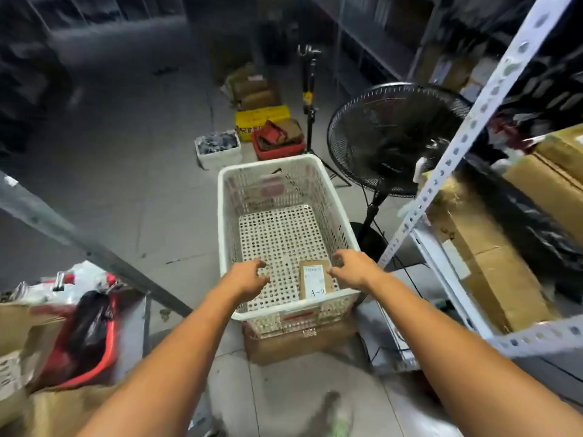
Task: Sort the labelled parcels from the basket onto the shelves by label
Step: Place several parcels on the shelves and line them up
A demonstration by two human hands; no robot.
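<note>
On the grey storeroom floor beside metal shelves, reaching into the white basket with left hand and right hand both loosely curled, holding nothing, either side of the brown parcel lying flat in its near right corner.

I see a grey tiled floor; light's dim, far end dark & blurry. Black round wire-caged pedestal fan on my right, thin black tripod pole just beside it. Further back: yellow plastic crate, red plastic crate, white plastic tub. Low red plastic bin w/ black bag on my left.
</note>
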